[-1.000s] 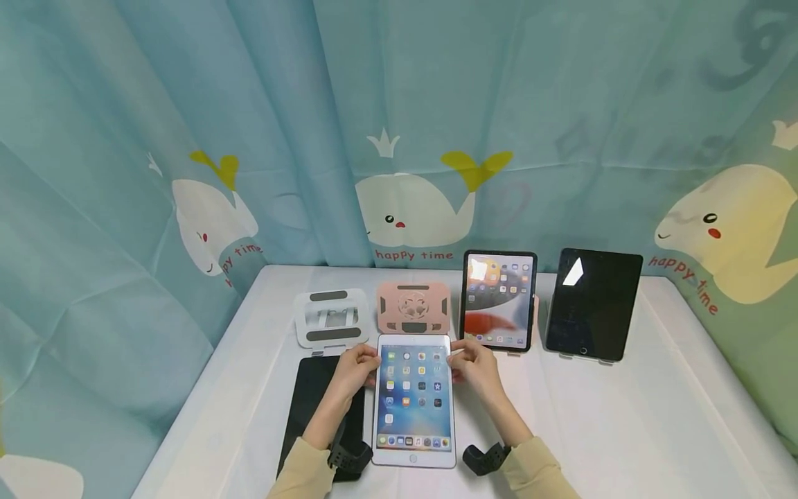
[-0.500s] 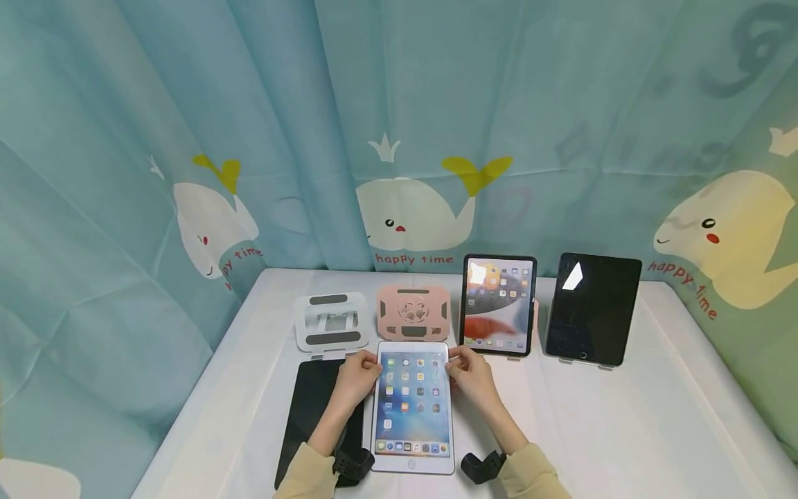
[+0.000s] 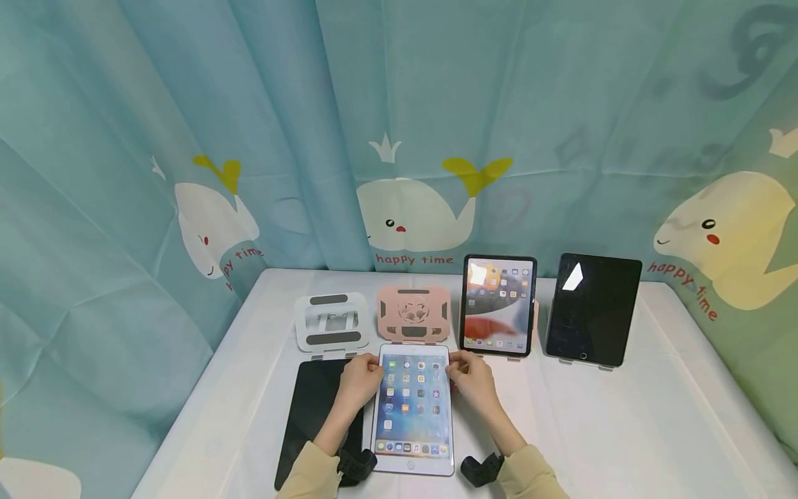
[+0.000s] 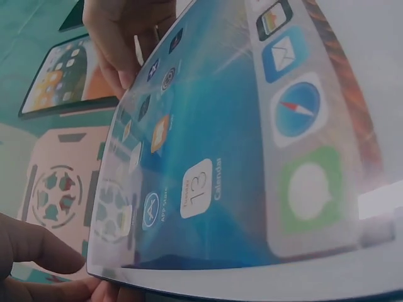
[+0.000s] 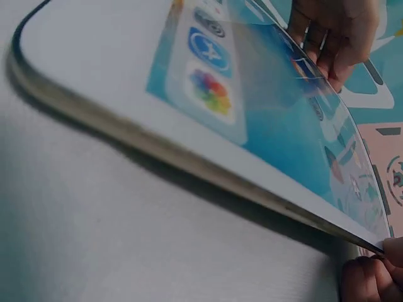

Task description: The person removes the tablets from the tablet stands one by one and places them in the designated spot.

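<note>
A white tablet (image 3: 413, 402) with a lit home screen lies in front of a pink stand (image 3: 414, 313). My left hand (image 3: 360, 381) pinches its far left edge, with the thumb over the front. Opposite, my right hand (image 3: 472, 380) pinches the far right edge. In the left wrist view the left fingers (image 4: 44, 248) meet the tablet's corner close to the pink stand. The right wrist view shows a thin dark gap under the tablet's long edge; the right fingers (image 5: 371, 277) are partly cut off there. What lies beneath the tablet is hidden.
A black tablet (image 3: 314, 409) lies flat under the left forearm. Behind it stands a white stand (image 3: 332, 321). To the right, a lit tablet (image 3: 497, 305) and a dark tablet (image 3: 593, 308) lean on stands. A whale-print curtain (image 3: 411, 104) hangs behind the white table (image 3: 673, 416).
Everything in the head view sits slightly lower than a second ago. Both hands keep their pinch on the white tablet, which has barely moved.
</note>
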The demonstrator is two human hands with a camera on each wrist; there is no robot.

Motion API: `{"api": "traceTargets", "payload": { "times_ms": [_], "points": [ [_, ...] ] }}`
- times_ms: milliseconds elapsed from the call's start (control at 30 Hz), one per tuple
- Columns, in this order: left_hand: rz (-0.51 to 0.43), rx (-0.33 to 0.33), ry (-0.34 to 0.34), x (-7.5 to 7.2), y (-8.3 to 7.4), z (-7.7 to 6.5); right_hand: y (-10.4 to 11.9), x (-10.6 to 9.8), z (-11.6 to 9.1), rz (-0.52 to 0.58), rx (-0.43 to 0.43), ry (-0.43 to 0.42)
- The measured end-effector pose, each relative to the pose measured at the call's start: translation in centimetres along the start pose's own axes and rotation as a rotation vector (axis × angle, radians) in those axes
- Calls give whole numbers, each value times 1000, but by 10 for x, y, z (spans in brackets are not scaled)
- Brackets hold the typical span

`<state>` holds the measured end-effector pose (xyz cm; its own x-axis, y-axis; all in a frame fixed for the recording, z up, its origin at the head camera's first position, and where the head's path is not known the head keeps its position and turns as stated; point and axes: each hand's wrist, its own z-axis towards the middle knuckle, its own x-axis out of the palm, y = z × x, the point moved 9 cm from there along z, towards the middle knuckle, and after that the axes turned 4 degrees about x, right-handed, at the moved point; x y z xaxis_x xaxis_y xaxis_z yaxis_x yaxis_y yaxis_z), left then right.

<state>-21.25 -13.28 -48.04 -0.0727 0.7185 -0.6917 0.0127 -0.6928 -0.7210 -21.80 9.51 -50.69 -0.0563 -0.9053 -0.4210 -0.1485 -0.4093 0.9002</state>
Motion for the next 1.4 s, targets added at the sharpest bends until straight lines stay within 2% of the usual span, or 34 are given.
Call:
{"api": "traceTargets", "payload": {
  "times_ms": [200, 333, 700, 1100, 1400],
  "points": [
    [44, 30, -11, 1, -3, -1, 3, 0, -1, -127, -53, -51],
    [91, 29, 9, 4, -4, -2, 4, -1, -2, -198, -82, -87],
    [128, 42, 18, 6, -8, -3, 6, 0, -5, -265, -112, -117],
    [101, 48, 67, 6, -8, -4, 6, -1, -4, -255, -107, -89],
    [96, 47, 64, 3, -9, -4, 2, 0, -1, -158, -78, 4]
  ]
}}
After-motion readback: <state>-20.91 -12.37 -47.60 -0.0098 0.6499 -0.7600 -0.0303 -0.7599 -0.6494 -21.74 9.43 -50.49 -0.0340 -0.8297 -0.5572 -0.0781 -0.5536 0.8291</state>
